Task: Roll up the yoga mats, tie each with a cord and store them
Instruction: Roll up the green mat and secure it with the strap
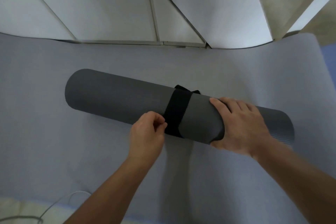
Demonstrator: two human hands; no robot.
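A dark grey yoga mat [116,96], rolled into a tube, lies across a flat pale lilac mat [72,151]. A wide black strap [177,111] goes round the roll near its middle, with a knot or loose end showing on the far side. My left hand [147,136] pinches the strap's near edge between thumb and fingers. My right hand [240,125] grips the roll just right of the strap, fingers over the top and thumb under the near side.
White panels and a white frame [154,14] stand along the far edge of the lilac mat. A thin white cable [54,205] lies at the lower left on a cream floor. A bluish mat edge [329,78] shows at the right.
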